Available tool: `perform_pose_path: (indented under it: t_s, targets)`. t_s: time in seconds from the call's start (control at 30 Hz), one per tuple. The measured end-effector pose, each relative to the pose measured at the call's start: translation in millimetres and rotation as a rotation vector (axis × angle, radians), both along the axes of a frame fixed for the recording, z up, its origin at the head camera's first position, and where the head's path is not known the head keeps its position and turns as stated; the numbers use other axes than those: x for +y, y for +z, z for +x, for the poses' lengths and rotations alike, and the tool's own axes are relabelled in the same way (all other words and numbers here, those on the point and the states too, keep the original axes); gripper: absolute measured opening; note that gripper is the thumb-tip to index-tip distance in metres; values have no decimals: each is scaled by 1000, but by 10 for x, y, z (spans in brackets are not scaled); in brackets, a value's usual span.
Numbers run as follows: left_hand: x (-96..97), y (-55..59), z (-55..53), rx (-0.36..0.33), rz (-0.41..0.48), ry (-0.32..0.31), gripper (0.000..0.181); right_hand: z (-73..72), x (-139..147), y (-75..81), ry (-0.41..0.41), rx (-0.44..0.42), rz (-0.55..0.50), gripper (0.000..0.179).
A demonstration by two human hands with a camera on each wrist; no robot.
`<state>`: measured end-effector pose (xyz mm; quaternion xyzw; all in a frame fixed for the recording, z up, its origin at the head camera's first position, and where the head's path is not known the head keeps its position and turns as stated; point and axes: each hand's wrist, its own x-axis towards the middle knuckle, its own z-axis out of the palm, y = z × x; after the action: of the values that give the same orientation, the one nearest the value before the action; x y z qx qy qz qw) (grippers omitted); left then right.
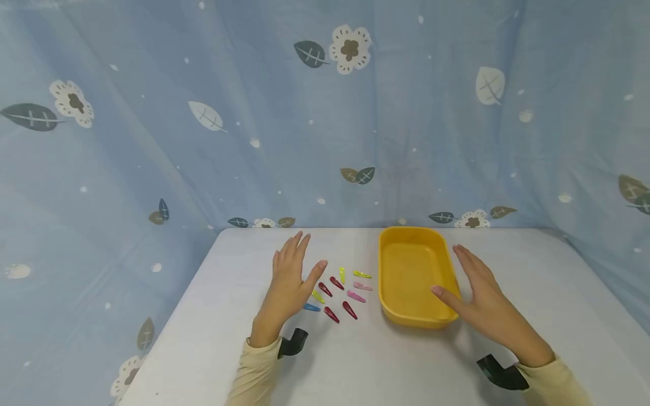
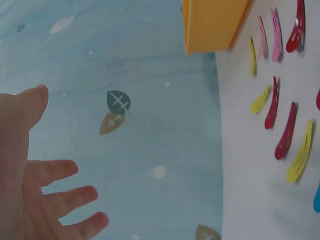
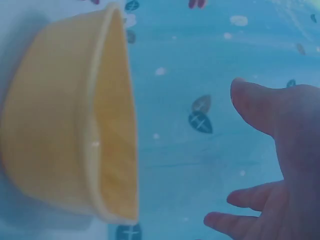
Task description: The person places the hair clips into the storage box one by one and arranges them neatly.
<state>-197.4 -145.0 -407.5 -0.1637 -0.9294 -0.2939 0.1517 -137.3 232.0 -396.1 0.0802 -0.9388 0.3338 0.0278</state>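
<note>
Several snap hair clips lie loose on the white table: dark red (image 1: 332, 314), pink (image 1: 356, 296), yellow-green (image 1: 362, 274) and blue (image 1: 311, 307). My left hand (image 1: 286, 285) hovers just left of them, fingers straight and thumb spread, holding nothing. To the right of the clips stands a yellow plastic basin (image 1: 418, 323) with nothing in it. Over its right side is my right hand (image 1: 487, 307), also with extended fingers and nothing held. The right wrist view shows the basin wall (image 3: 55, 115) apart from that hand. Part of the blue clip is hidden behind my left hand.
The white table (image 1: 345, 372) ends at the back against a blue curtain (image 1: 284, 113) printed with leaves and flowers, which also hangs along the left and right. A black strap piece (image 1: 293, 342) sits at my left wrist, another (image 1: 501, 373) at my right.
</note>
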Motion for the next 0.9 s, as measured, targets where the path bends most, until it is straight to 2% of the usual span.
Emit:
perform_pose_path:
  t_s: [0.33, 0.47, 0.7, 0.9]
  targets:
    - [-130, -85, -66, -19, 52, -11, 68, -47, 142, -324, -37, -118, -62, 111]
    - [-163, -136, -97, -60, 91, -3, 66, -72, 190, -406, -33, -136, -78, 113]
    - [-193, -185, -135, -147, 122, 33, 63, -124, 233, -518, 20, -163, -121, 113]
    - [-214, -223, -162, -167, 108, 56, 53, -163, 242, -600, 52, -222, -164, 113]
